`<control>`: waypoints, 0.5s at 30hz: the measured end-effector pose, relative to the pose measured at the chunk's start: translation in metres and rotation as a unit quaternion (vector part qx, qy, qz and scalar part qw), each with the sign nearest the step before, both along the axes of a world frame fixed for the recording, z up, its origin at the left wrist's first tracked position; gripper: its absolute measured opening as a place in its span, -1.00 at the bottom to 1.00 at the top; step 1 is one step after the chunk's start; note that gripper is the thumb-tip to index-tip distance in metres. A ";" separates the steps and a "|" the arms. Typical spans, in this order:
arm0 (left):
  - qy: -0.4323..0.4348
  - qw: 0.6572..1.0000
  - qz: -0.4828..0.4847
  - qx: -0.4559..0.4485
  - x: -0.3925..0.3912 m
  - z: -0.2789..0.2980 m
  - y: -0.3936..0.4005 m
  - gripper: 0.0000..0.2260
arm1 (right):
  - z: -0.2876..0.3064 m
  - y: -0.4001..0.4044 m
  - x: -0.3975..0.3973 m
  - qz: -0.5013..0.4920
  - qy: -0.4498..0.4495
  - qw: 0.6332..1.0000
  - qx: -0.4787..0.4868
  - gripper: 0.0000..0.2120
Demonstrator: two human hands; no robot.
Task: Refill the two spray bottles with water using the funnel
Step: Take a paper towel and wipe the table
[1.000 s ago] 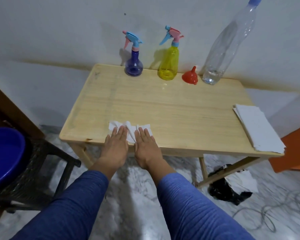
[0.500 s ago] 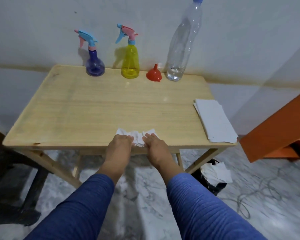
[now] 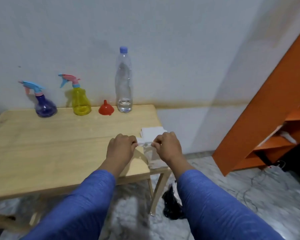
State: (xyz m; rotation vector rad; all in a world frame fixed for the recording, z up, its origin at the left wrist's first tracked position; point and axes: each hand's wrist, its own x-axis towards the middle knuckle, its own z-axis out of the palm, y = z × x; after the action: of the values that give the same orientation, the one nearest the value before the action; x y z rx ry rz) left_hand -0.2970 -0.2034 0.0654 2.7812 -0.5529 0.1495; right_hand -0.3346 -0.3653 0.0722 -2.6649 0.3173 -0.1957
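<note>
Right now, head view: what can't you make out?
- White tissue: pinched between left hand and right hand; knuckles hide the grip.
- Paper stack: near part hidden behind the hands and tissue.
- Purple spray bottle, yellow spray bottle: tinted, water level unreadable.
- Black bag on the floor: partly behind the right sleeve.
- Wooden table: left end cut off by the frame edge.
</note>
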 end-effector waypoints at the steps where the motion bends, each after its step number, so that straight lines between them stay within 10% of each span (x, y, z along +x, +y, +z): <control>1: -0.010 1.000 -0.010 0.003 0.002 0.008 -0.018 -0.79 | 0.009 -0.017 -0.001 -0.010 -0.009 1.000 0.001 -0.83; 15: -0.025 0.983 -0.180 -0.031 0.027 0.031 -0.241 -0.76 | 0.028 -0.209 -0.021 -0.197 -0.012 0.980 -0.030 -0.84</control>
State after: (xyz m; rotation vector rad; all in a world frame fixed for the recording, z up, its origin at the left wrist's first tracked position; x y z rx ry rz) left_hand -0.2699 -0.4441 0.0965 2.5711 -1.0318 0.1539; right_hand -0.3554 -0.5742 0.1003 -2.6280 0.8441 -0.3642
